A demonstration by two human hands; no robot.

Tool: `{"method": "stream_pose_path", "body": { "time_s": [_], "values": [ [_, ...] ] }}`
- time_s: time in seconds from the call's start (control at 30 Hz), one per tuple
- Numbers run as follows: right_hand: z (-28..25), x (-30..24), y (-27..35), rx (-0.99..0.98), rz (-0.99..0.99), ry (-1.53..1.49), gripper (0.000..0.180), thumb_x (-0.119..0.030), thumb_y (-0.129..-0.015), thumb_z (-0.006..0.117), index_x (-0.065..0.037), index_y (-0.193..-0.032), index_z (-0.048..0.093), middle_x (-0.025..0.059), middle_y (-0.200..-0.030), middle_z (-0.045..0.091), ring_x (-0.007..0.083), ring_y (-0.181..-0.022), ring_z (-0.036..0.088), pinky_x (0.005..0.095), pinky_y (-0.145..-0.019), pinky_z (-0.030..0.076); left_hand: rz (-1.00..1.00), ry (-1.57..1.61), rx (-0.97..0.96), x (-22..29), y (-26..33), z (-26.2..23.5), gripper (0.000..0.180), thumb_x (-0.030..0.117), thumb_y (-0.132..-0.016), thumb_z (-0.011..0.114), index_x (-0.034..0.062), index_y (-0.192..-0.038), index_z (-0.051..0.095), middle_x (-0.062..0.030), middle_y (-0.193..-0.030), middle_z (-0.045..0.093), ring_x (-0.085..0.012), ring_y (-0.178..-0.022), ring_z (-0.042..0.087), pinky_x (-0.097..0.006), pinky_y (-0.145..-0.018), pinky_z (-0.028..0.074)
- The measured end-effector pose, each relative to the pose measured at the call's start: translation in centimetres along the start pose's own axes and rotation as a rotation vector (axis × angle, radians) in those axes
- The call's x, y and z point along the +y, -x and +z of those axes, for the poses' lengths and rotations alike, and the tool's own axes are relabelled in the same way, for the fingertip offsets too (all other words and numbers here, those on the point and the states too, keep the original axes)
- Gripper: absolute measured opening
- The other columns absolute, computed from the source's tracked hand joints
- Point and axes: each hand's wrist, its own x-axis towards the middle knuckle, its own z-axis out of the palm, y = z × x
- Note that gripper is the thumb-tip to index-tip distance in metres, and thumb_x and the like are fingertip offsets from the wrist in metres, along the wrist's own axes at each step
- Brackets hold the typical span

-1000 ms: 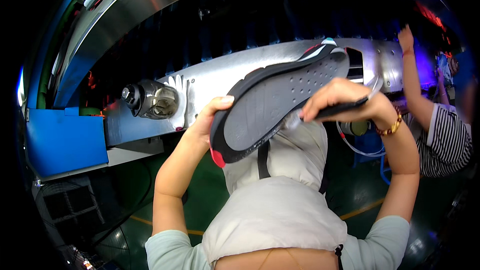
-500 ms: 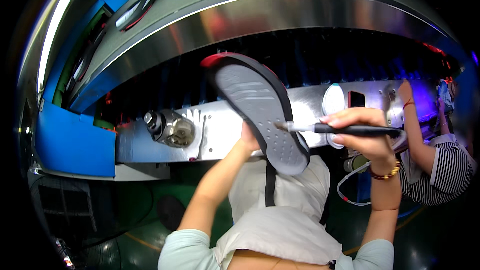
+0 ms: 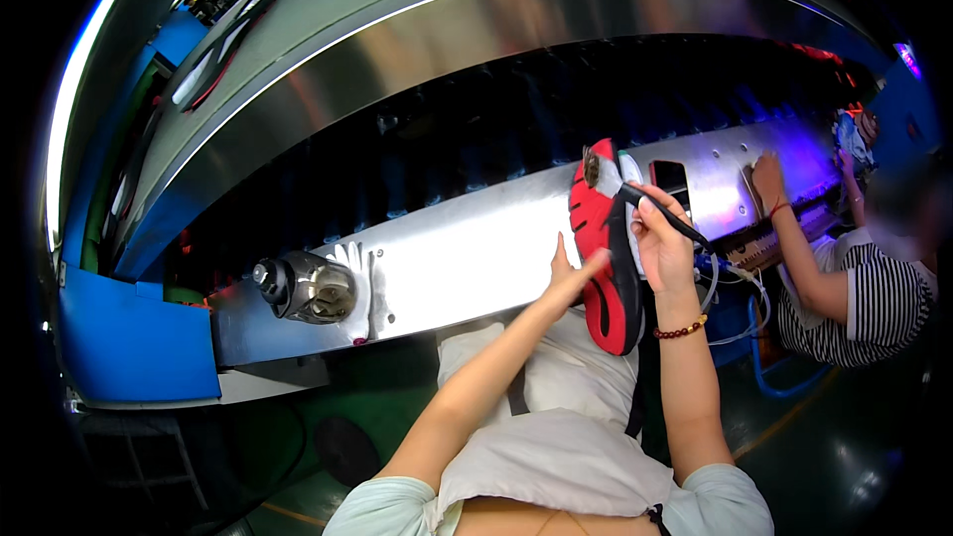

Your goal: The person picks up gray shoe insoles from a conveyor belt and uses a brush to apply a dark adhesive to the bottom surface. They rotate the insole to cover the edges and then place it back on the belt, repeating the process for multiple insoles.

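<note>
A shoe sole (image 3: 593, 222), red on its bottom face with black side edges, stands tilted over my lap with that red face toward me. My left hand (image 3: 574, 276) grips it at the left edge, thumb on the red face; the other fingers are partly hidden. In my right hand (image 3: 663, 241) is a brush (image 3: 655, 208) with a black handle, held like a pen. Its bristles lie at the sole's far end; I cannot tell whether they touch the red face or its rim.
A metal ledge (image 3: 467, 256) runs across before me. On it are a dark clear bottle (image 3: 310, 288), a white glove (image 3: 357, 313), a black phone (image 3: 671, 177) and a white round container (image 3: 630, 169). Soles (image 3: 223, 50) lie on the conveyor beyond. A co-worker (image 3: 844, 288) sits at right.
The sole has been turned over from its grey inner face to its red bottom and has moved right. The brush has gone from the grey face to the sole's far end.
</note>
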Motion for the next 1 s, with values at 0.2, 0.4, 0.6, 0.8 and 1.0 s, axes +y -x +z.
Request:
{"method": "stream_pose_path", "body": {
  "time_s": [0.2, 0.4, 0.6, 0.8, 1.0],
  "values": [
    [-1.3, -2.2, 0.0, 0.136, -0.094, 0.032, 0.022, -0.004, -0.082, 0.052, -0.001, -0.104, 0.052, 0.0105, -0.102, 0.057, 0.0084, -0.071, 0.052, 0.0209, -0.062, 0.041, -0.082, -0.865, 0.117, 2.0, 0.1, 8.9, 0.115, 0.051, -0.055, 0.070, 0.0014, -0.133, 0.002, -0.0285, -0.135, 0.002, -0.0451, -0.124, 0.009, -0.056, -0.098, 0.010],
    [-2.8, -3.3, 0.8, 0.175, -0.098, 0.062, 0.021, -0.004, -0.082, 0.051, -0.001, -0.103, 0.052, 0.0103, -0.105, 0.056, 0.0079, -0.071, 0.051, 0.0203, -0.061, 0.042, -0.094, -0.775, 0.291, 1.3, -0.9, 10.5, 0.115, 0.032, -0.053, 0.074, 0.0037, -0.133, -0.004, -0.0249, -0.136, 0.001, -0.0460, -0.124, 0.007, -0.054, -0.098, 0.013],
    [-2.7, -3.5, 1.4, 0.149, -0.093, 0.039, 0.021, -0.003, -0.081, 0.052, 0.001, -0.102, 0.052, 0.0110, -0.102, 0.056, 0.0091, -0.071, 0.052, 0.0202, -0.063, 0.043, -0.066, -0.028, -0.012, 0.3, -3.0, 3.4, 0.098, 0.020, -0.052, 0.074, 0.0019, -0.129, 0.017, -0.0192, -0.123, 0.035, -0.0332, -0.108, 0.039, -0.040, -0.091, 0.035],
    [-2.0, -1.9, 2.1, 0.006, -0.012, -0.018, 0.021, -0.001, -0.079, 0.054, 0.000, -0.099, 0.053, 0.0141, -0.102, 0.056, 0.0115, -0.073, 0.054, 0.0218, -0.066, 0.044, -0.190, 0.925, -0.343, 3.8, 2.6, -6.0, 0.047, 0.024, -0.065, 0.058, -0.0037, -0.103, 0.055, -0.0143, -0.092, 0.060, -0.0243, -0.084, 0.059, -0.033, -0.081, 0.046],
    [1.8, -1.3, 2.5, -0.245, 0.114, 0.062, 0.022, 0.005, -0.074, 0.056, 0.002, -0.096, 0.055, 0.0178, -0.099, 0.058, 0.0171, -0.082, 0.058, 0.0256, -0.076, 0.047, -0.050, 0.902, -0.294, 4.9, 5.8, -8.0, 0.104, 0.082, -0.062, 0.025, 0.0043, -0.131, 0.027, -0.0133, -0.130, 0.035, -0.0263, -0.118, 0.034, -0.037, -0.098, 0.028]
  ]
}}
